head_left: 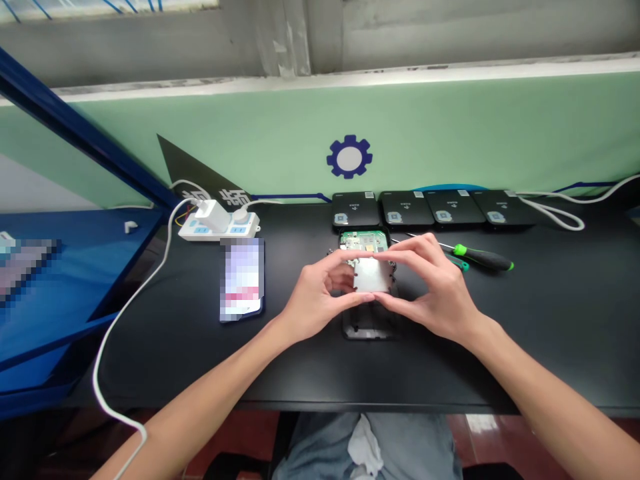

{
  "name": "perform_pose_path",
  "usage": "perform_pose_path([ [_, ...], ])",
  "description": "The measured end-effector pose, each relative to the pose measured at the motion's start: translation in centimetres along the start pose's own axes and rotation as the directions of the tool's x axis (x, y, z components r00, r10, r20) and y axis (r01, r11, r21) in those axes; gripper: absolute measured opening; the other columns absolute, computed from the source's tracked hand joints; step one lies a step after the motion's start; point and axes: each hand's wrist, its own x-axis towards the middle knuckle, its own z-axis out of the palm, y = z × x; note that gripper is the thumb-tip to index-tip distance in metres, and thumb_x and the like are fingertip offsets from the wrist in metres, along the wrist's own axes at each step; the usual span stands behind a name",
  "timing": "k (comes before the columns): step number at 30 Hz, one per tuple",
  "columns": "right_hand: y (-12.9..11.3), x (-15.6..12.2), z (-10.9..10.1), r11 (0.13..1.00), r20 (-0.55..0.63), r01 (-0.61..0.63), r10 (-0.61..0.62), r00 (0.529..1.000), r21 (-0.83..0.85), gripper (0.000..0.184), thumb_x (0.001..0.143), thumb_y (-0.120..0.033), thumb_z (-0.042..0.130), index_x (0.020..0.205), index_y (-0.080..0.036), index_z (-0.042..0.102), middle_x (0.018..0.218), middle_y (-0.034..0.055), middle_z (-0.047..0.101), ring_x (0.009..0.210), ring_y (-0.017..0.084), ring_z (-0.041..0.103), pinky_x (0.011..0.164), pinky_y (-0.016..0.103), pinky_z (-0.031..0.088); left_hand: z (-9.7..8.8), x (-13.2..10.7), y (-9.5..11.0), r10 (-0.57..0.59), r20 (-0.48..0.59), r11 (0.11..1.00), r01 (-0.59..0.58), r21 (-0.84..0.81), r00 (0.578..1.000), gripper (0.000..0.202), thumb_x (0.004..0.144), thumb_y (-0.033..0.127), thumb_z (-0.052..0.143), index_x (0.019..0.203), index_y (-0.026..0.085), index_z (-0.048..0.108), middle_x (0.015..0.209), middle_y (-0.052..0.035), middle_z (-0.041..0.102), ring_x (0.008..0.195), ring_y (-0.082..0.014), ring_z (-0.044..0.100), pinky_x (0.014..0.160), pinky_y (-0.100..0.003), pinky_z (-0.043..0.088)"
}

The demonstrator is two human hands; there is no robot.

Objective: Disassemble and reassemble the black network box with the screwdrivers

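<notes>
And here we are, both hands closing in: the left hand [315,295] and the right hand [430,288] pinch a silver metal plate [373,275] by its edges between thumbs and forefingers, the other fingers curved alongside. We can't tell whether the plate is lifted clear of the green circuit board [357,241] directly beneath it. That board sits in an opened device, with a dark plastic housing [367,325] showing just nearer us, and small dark screws or clips around its edge.

Just past the right hand, a screwdriver [483,257] with a black-and-green ribbed handle lies on the matte black bench [320,377], its thin shaft pointing toward the board. Behind the work, four black device cases [455,209] line up along the back edge. To the left we have a phone [243,280] with a blurred screen, then a white power strip [217,228] holding a white charger [213,215]. Its white cable [113,360] curves over the bench's left side and down past the front edge. The bench's long front edge runs well ahead of the hands, with a blue panel [60,313] off left and a pale green wall [200,143] behind.
</notes>
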Motion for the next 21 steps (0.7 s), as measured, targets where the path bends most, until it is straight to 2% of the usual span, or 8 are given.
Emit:
perform_pose_path([
  [7, 0.01, -0.05, -0.16, 1.000, -0.003, 0.001, -0.001, 1.000, 0.001, 0.047, 0.100, -0.033, 0.090, 0.143, -0.024, 0.073, 0.119, 0.0118, 0.074, 0.107, 0.028, 0.064, 0.091, 0.047, 0.059, -0.13, 0.06, 0.06, 0.010, 0.003, 1.000, -0.010, 0.002, 1.000, 0.062, 0.090, 0.027, 0.104, 0.146, 0.022, 0.080, 0.124, -0.0089, 0.090, 0.102, -0.0236, 0.089, 0.098, -0.033, 0.073],
  [12, -0.15, -0.04, -0.21, 1.000, -0.004, 0.001, -0.001, 1.000, -0.009, 0.047, 0.099, -0.034, 0.091, 0.142, -0.025, 0.073, 0.113, 0.0100, 0.074, 0.101, 0.027, 0.063, 0.087, 0.044, 0.058, -0.27, 0.08, 0.01, 0.004, 0.027, 1.000, -0.004, 0.008, 1.000, 0.062, 0.089, 0.028, 0.104, 0.146, 0.022, 0.079, 0.105, -0.0046, 0.090, 0.098, -0.0235, 0.089, 0.096, -0.033, 0.073],
  [14, -0.22, -0.01, -0.19, 0.999, -0.019, 0.010, -0.011, 1.000, -0.030, 0.046, 0.098, -0.035, 0.092, 0.139, -0.024, 0.074, 0.110, 0.0097, 0.073, 0.099, 0.027, 0.062, 0.086, 0.044, 0.057, -0.25, 0.02, 0.06, 0.010, 0.037, 1.000, -0.010, 0.012, 0.999, 0.065, 0.090, 0.027, 0.104, 0.149, 0.023, 0.077, 0.104, -0.0043, 0.088, 0.098, -0.0233, 0.088, 0.096, -0.033, 0.072],
  [17, -0.30, 0.10, -0.23, 0.997, -0.066, 0.003, -0.008, 0.998, -0.079, 0.044, 0.096, -0.036, 0.093, 0.134, -0.023, 0.076, 0.104, 0.0081, 0.071, 0.094, 0.026, 0.062, 0.087, 0.046, 0.056, -0.20, 0.01, 0.16, 0.025, 0.023, 1.000, -0.024, -0.017, 0.999, 0.078, 0.090, 0.027, 0.104, 0.159, 0.026, 0.067, 0.119, -0.0075, 0.086, 0.100, -0.0233, 0.088, 0.093, -0.034, 0.074],
  [19, -0.32, 0.20, -0.39, 0.994, -0.116, -0.049, 0.038, 0.993, -0.095, 0.043, 0.095, -0.037, 0.094, 0.132, -0.025, 0.076, 0.103, 0.0077, 0.071, 0.095, 0.027, 0.063, 0.086, 0.047, 0.057, -0.27, 0.11, 0.21, 0.032, -0.022, 0.998, -0.033, -0.044, 0.999, 0.086, 0.090, 0.029, 0.104, 0.164, 0.028, 0.061, 0.134, -0.0115, 0.083, 0.098, -0.0227, 0.088, 0.090, -0.035, 0.075],
  [21, -0.29, 0.32, -0.65, 0.989, -0.166, -0.120, 0.104, 0.981, -0.086, 0.041, 0.094, -0.037, 0.094, 0.131, -0.027, 0.078, 0.104, 0.0079, 0.071, 0.098, 0.028, 0.065, 0.085, 0.048, 0.059, -0.45, 0.25, 0.27, 0.037, -0.095, 0.999, -0.041, -0.035, 0.995, 0.080, 0.093, 0.034, 0.101, 0.163, 0.027, 0.062, 0.133, -0.0119, 0.085, 0.093, -0.0223, 0.089, 0.086, -0.034, 0.075],
])
